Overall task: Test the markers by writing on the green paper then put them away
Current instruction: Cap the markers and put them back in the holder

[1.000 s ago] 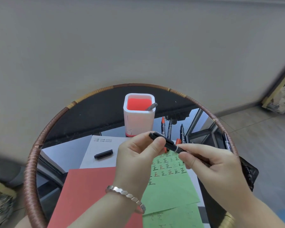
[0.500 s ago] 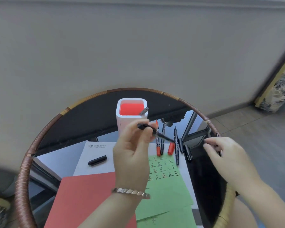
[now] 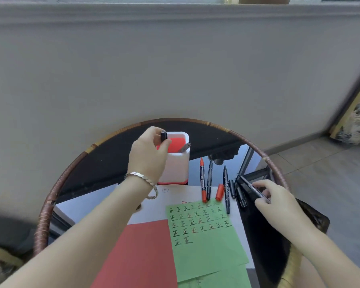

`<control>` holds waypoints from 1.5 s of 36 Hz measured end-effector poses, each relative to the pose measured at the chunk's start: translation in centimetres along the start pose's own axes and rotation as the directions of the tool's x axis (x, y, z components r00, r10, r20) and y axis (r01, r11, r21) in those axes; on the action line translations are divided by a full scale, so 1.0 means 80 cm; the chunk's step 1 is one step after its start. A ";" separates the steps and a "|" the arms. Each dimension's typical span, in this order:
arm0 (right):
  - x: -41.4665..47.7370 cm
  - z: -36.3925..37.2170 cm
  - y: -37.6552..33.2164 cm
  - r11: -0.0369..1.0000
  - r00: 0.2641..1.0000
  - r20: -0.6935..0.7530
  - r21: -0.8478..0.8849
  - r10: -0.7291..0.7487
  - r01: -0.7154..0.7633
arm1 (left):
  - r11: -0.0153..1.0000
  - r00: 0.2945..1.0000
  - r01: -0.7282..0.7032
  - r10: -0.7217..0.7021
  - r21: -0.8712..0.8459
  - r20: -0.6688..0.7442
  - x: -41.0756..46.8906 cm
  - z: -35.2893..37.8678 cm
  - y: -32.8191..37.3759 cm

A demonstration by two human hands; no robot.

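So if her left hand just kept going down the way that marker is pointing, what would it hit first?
Most likely the open mouth of the white pen holder: the left hand holds the black marker just over its near-left rim. Depth is uncertain, so it could clip the rim itself.

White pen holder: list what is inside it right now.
The white pen holder has a red lining and one grey-tipped pen leaning at its right corner. The left hand holds a black marker upright over its left rim; the hand hides whatever lies below.

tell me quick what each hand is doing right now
Left hand: closed on a black marker, held over the white pen holder.
Right hand: fingers closing on another black marker on the table.
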State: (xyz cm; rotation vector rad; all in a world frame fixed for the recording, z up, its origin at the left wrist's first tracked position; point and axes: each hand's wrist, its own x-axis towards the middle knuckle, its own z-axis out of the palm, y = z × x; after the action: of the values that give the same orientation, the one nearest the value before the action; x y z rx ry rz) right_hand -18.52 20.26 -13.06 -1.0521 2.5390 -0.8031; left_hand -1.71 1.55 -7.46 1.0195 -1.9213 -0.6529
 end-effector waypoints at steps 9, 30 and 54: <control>-0.014 -0.025 0.008 0.976 0.999 -0.031 0.215 -0.032 0.038 | 0.783 0.797 -0.605 0.596 0.149 0.103 -0.071 0.053 0.027; -0.027 -0.036 0.048 0.938 0.993 -0.112 0.338 -0.038 0.074 | 0.949 0.924 0.027 0.096 -0.313 0.370 -0.107 0.096 0.067; -0.078 0.009 -0.062 0.797 0.903 -0.059 0.449 -0.426 0.405 | 0.036 0.697 0.611 -0.498 -0.791 0.516 -0.119 -0.036 0.007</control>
State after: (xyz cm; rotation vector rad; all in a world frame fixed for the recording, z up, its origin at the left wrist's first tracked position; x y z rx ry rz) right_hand -11.08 21.60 -10.46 -1.4492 1.9414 -1.3859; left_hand 3.55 9.73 -9.75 0.8411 -0.6670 -2.0560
